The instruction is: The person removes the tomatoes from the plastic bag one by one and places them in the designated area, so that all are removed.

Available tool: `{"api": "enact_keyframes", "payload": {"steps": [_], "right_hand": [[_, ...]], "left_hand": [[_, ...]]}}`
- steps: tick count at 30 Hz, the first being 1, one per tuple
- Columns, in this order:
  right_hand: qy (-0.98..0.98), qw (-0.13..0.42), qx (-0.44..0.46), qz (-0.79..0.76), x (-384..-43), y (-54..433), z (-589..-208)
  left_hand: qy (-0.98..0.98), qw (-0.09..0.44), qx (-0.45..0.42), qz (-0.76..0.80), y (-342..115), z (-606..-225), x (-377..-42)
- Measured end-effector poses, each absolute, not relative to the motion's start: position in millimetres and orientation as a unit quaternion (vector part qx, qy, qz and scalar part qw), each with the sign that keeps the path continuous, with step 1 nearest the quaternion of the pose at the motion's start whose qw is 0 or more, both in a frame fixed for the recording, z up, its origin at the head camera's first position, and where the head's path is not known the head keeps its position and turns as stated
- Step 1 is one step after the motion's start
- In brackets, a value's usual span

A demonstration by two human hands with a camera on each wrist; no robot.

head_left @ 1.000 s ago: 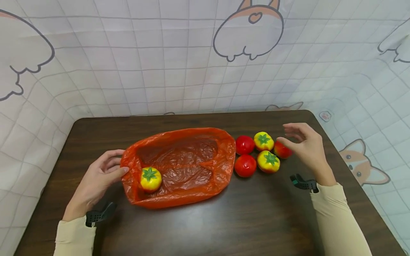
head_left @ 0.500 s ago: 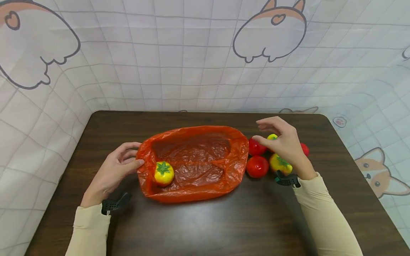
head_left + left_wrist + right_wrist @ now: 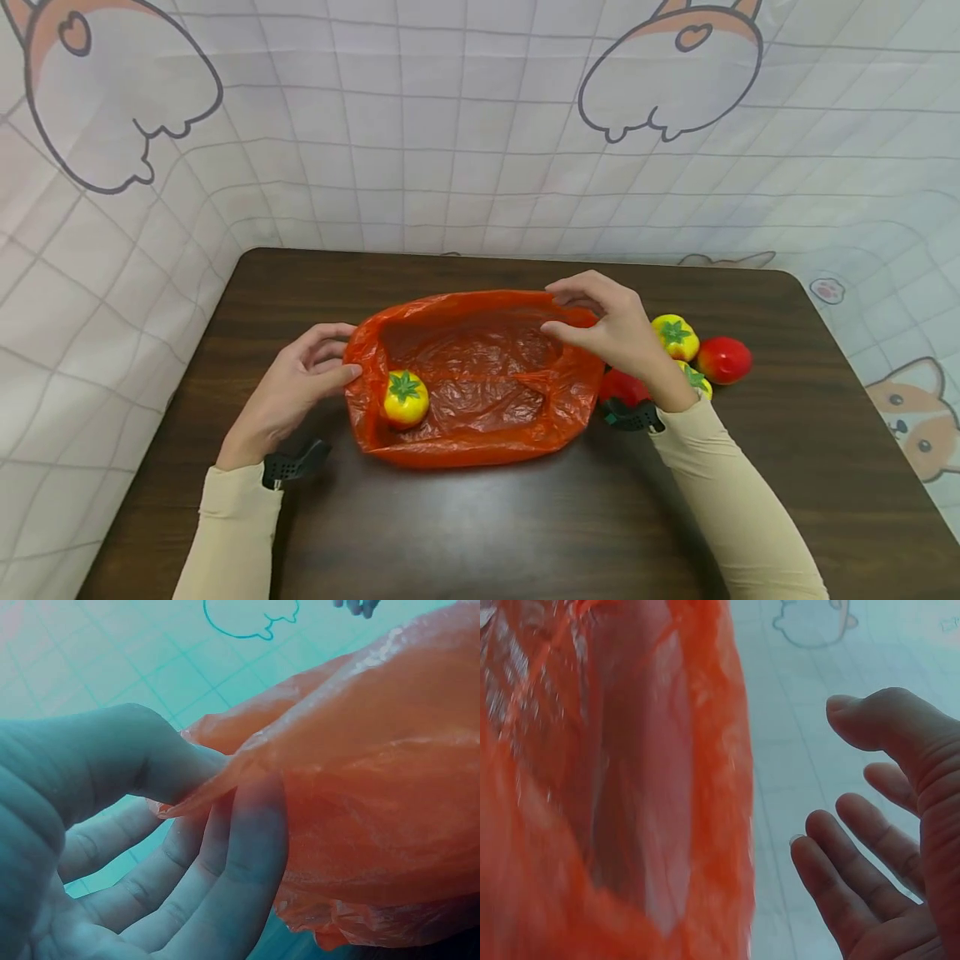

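A red plastic bag point(image 3: 480, 458) lies with its mouth spread wide on the table. Inside at its left end sits a round yellow fruit point(image 3: 406, 403) with a green leafy top. My left hand point(image 3: 292, 392) pinches the bag's left rim between thumb and fingers; the left wrist view shows the thin film point(image 3: 375, 795) caught there. Over the bag's right end hovers my right hand point(image 3: 611, 325), fingers spread and nothing between them. In the right wrist view its fingertips are apart from the bag rim point(image 3: 720, 780).
Right of the bag, several fruits stand close together: a yellow one point(image 3: 674, 335) with a green top, a red one point(image 3: 726, 360), another yellow one point(image 3: 696, 381) and a red one point(image 3: 621, 387), partly behind my right arm. The dark wooden table point(image 3: 465, 533) meets a patterned curtain point(image 3: 420, 150) at the back.
My right hand has moved left, from the far side of the fruits across them to over the bag's right end. My left hand keeps its grip on the bag. The head view has shifted.
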State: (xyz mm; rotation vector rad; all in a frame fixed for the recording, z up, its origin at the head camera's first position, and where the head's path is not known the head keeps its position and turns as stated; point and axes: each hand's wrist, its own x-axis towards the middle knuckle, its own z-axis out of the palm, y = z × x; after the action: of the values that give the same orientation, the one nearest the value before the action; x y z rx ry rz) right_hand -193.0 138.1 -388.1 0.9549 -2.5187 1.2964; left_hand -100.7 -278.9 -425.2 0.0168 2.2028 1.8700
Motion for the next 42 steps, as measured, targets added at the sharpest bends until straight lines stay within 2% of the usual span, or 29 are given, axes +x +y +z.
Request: {"api": "enact_keyframes", "payload": {"steps": [16,30,42], "right_hand": [[-0.815,0.042,0.389,0.427,-190.9,72.9,-396.5],[-0.793,-0.039,0.447,0.413,-185.1,29.9,-418.5],[-0.807,-0.139,0.433,0.377,-181.3,5.9,-436.7]], "left_hand": [[0.763,0.125,0.004,0.634,-281.1,-427.2,-101.9],[0.759,0.125,-0.005,0.638,-282.1,-429.8,-103.7],[0.749,0.129,0.004,0.649,-282.3,-431.3,-103.2]]}}
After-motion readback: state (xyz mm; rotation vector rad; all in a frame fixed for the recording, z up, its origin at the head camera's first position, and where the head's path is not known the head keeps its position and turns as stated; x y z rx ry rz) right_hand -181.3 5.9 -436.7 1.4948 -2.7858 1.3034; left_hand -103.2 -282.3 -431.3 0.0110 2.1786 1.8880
